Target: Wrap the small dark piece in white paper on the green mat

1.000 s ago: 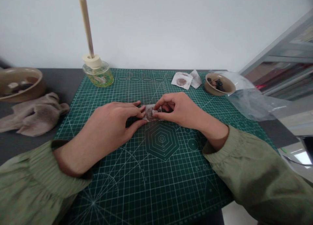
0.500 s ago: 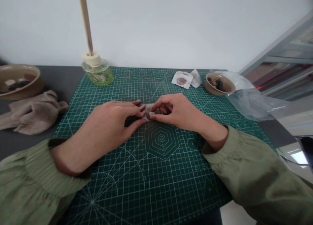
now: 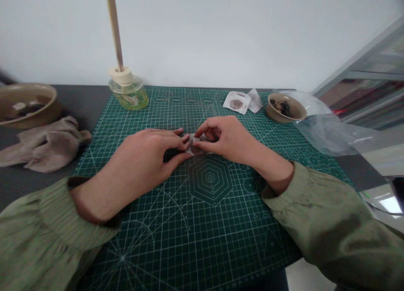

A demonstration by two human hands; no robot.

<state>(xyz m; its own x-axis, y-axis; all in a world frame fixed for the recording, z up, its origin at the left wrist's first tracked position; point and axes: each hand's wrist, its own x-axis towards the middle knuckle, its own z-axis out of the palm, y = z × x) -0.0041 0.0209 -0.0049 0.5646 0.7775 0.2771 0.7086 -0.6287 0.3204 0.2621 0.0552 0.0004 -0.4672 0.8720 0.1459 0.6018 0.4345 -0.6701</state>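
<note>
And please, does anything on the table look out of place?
Mildly, yes: the clear plastic at right lies crumpled across the edge of the green mat, beside a bowl, looking untidy. I see no spill.

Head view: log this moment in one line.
left hand: at left edge of brown-marked sheet | right hand: pinching small pale piece over sheet | sheet: on green cutting mat, partly covered
</note>
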